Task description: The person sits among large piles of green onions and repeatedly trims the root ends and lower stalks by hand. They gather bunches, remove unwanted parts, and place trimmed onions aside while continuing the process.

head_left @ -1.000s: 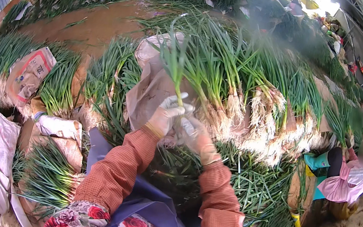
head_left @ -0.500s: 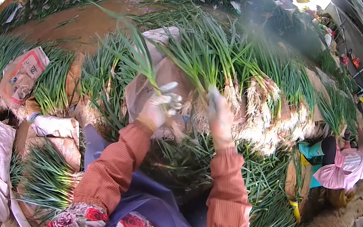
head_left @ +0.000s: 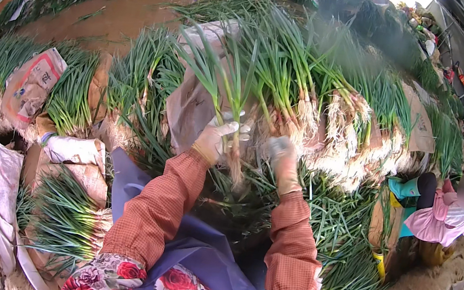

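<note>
My left hand (head_left: 216,138), in a pale glove, is closed round a few green onions (head_left: 228,99). Their leaves rise above the fist and their pale roots hang below it. My right hand (head_left: 283,159), also gloved, is beside the roots at the near left end of a large pile of green onions (head_left: 293,69). Its fingers are blurred, and I cannot make out whether a stalk is between them. A thin stalk (head_left: 264,108) from the pile slants down close to those fingertips.
A tan sack (head_left: 190,108) lies behind my left hand. More onions in rows (head_left: 69,98) spread left, with a bundle (head_left: 66,212) on sacking at lower left. Loose leaves (head_left: 325,217) lie to the right. A person in pink (head_left: 444,213) sits at the far right.
My left hand has moved slightly right and now holds more stalks, upright. The stalk my right hand gripped has left it, and that hand has moved down and right to the pile's roots.
</note>
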Tool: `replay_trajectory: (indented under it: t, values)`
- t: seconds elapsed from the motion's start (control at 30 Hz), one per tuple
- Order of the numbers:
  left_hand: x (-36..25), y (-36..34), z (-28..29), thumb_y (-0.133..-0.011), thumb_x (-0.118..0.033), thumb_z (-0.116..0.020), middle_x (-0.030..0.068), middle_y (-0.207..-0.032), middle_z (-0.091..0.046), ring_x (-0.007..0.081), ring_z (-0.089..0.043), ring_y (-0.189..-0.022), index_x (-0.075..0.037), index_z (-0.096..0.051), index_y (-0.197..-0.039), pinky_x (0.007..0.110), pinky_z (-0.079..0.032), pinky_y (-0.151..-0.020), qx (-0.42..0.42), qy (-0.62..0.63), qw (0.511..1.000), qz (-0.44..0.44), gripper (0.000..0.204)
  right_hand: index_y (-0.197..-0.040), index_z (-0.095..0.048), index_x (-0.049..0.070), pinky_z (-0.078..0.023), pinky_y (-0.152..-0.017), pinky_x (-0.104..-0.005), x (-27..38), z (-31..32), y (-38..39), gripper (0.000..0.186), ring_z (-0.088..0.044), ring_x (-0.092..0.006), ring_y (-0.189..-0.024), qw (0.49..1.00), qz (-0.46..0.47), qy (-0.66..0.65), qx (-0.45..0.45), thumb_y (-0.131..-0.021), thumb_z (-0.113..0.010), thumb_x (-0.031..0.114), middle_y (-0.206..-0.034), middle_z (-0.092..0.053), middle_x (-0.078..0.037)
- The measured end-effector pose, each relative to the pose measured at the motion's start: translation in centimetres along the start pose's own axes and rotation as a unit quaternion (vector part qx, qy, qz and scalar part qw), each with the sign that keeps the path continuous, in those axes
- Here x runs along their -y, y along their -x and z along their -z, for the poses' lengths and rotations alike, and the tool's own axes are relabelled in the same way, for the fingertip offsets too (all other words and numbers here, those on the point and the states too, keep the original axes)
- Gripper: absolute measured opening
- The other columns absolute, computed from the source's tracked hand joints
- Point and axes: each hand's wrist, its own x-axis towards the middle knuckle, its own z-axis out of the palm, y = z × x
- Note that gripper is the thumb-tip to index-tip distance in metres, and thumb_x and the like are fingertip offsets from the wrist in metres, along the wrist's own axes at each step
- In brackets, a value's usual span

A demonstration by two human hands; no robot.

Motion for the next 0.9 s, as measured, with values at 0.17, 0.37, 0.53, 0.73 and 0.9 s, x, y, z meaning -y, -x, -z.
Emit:
replay_trajectory:
  t: [0.17, 0.37, 0.53, 0.73, 0.9]
  values:
    - [1.1, 1.7, -0.3, -0.084, 0.006, -0.058, 0.0112, -0.095, -0.064, 0.0226, -0.066, -0.086, -0.005, -0.050, -0.123, 0.034, -0.057, -0.071, -0.029, -0.115, 0.993, -0.023, 0.042, -0.090, -0.058, 0.005, -0.042, -0.050, -0.0260, 5.5, -4.1, -2.2, 0.018, -0.050, -0.0094, -0.056, 0.985, 0.073, 0.156, -0.016, -0.090, -0.064, 0.022, -0.065, -0.054, -0.001]
    - [1.7, 3.0, -0.2, -0.086, -0.004, -0.063, 0.0033, -0.089, -0.063, 0.0146, -0.063, -0.068, -0.008, -0.049, -0.124, 0.024, -0.049, -0.052, -0.013, -0.164, 0.984, 0.069, 0.041, -0.091, -0.058, 0.005, -0.036, -0.038, -0.0244, 7.9, -5.5, -0.6, 0.017, -0.046, -0.0093, -0.045, 0.971, -0.182, -0.143, 0.062, -0.089, -0.065, 0.020, -0.064, -0.052, 0.000]
    - [1.4, 4.3, -3.5, -0.091, -0.019, -0.063, 0.0014, -0.082, -0.062, 0.0102, -0.058, -0.061, -0.008, -0.048, -0.132, 0.021, -0.046, -0.048, 0.056, -0.072, 0.995, 0.038, 0.046, -0.110, -0.061, 0.000, -0.044, -0.054, -0.0183, 1.5, -4.4, 2.7, 0.024, -0.053, -0.0050, -0.065, 0.895, -0.029, -0.441, -0.063, -0.093, -0.061, 0.017, -0.081, -0.060, -0.001]
    - [0.6, 3.1, -1.4, -0.092, -0.019, -0.062, 0.0028, -0.075, -0.062, 0.0122, -0.057, -0.059, -0.005, -0.041, -0.142, 0.027, -0.050, -0.054, 0.036, 0.076, 0.995, -0.056, 0.056, -0.134, -0.048, 0.002, -0.056, -0.070, -0.0303, 8.4, 1.0, 2.2, 0.057, -0.065, -0.0158, -0.072, 0.956, 0.064, -0.274, -0.087, -0.089, -0.066, 0.032, -0.120, -0.063, -0.013]
    - [1.3, 3.3, -3.1, -0.091, -0.011, -0.057, 0.0087, -0.094, -0.065, 0.0211, -0.063, -0.080, -0.007, -0.042, -0.140, 0.039, -0.054, -0.071, -0.013, -0.024, 0.999, -0.026, 0.052, -0.115, -0.063, 0.006, -0.052, -0.063, -0.0318, -1.0, -2.0, -2.1, 0.034, -0.063, -0.0203, -0.070, 0.920, -0.020, 0.390, -0.029, -0.088, -0.064, 0.027, -0.082, -0.066, -0.007]
